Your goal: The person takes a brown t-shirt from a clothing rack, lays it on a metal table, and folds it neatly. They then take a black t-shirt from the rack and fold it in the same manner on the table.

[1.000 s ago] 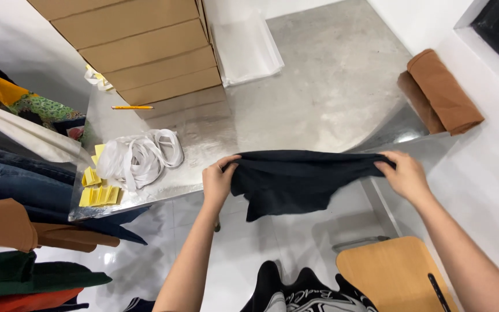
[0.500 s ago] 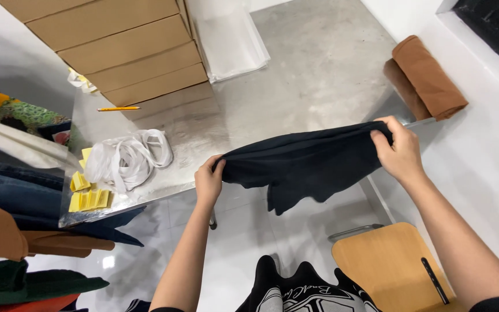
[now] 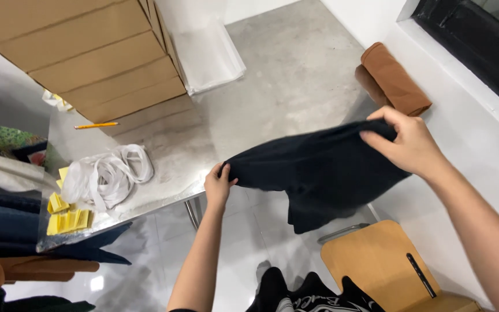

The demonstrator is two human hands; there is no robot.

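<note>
1. Since the earlier frames, right hand [image 3: 406,144] has swung up and away toward the rolled brown cloth [image 3: 395,78]; left hand [image 3: 219,184] has stayed near the table edge. Black garment [image 3: 319,173] now runs on a slant instead of level.
2. Left hand: fingers closed, pinching the garment's lower left corner just over the front edge of the steel table [image 3: 272,81].
3. Right hand: fist closed around the bunched upper right end of the garment, knuckles up.
4. Garment hangs stretched between both hands, partly over the tabletop, with one flap drooping past the edge toward the wooden chair [image 3: 376,271].
5. Hidden or cut off: palm sides of both hands; garment type unclear. Stacked cardboard boxes [image 3: 82,52] run out of frame at top left. Dark clothing at the bottom edge is cropped.
6. Room: bare tabletop lies between the boxes and the brown roll. White straps [image 3: 111,176] and yellow tags [image 3: 67,218] sit left, well apart from the hands.
</note>
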